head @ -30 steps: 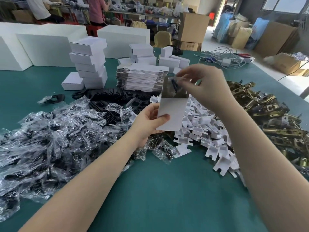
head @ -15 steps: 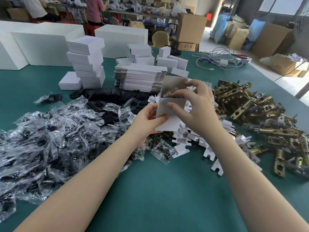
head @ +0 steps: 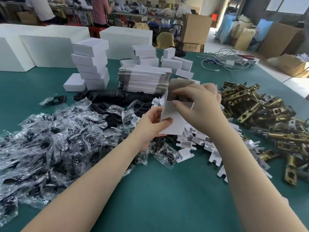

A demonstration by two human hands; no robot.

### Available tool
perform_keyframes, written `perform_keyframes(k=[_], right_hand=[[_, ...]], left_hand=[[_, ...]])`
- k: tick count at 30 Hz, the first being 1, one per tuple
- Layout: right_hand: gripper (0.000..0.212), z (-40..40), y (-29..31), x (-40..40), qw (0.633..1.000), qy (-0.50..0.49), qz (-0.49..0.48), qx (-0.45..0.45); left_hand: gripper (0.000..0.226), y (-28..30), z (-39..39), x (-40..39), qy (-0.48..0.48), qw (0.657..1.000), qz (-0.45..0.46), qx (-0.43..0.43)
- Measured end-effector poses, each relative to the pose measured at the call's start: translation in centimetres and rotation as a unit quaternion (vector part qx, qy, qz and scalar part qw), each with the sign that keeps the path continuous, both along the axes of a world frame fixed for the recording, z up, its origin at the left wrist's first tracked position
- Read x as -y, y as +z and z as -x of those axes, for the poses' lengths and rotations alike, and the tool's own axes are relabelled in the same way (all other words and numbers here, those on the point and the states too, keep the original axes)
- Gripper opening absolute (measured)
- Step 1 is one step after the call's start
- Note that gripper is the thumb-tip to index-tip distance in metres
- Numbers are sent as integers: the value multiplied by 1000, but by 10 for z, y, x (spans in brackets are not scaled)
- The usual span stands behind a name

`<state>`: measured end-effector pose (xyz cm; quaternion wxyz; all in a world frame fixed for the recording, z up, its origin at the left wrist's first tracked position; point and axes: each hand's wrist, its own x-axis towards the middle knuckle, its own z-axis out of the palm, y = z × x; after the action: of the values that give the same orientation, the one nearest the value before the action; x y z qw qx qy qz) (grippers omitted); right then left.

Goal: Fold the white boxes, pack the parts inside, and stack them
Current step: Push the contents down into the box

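My left hand (head: 150, 124) gripped the box (head: 175, 118) by its lower end, held upright above the inserts (head: 185, 144), while my right hand (head: 199, 104) pinched its open top rim directly above.

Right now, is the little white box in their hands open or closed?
Open: the white box has its top flap standing up, and the right hand reaches into its mouth.

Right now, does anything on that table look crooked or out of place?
Yes. The tall stack of folded white boxes sits unevenly, each box twisted off the one beneath, so it looks tippy. One bagged black part lies apart from the big bagged heap.
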<state>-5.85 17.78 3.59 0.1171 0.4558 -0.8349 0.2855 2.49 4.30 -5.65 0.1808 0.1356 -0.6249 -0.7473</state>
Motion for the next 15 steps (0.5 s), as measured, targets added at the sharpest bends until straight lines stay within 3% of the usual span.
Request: perform_keyframes(k=[3,6,8,11,15], right_hand=[[38,-1,1,1,999,43,9,22],[44,3,-4,1,992,20,127,-8],[55,5,-11,1,984,20,162,68],[55,8,-21,2,942,80,190,265],[51,14,-30,2,922,101,220,302]], left_hand=[[32,1,-1,-1,0,1000,-4,1],[30,4,-1,1,8,1000,-25,-5],[29,7,-2,3,10,999,-35,-10],[29,12,-3,4,2,1000,-8,-13],[44,20,-5,3,13,996,92,-6]])
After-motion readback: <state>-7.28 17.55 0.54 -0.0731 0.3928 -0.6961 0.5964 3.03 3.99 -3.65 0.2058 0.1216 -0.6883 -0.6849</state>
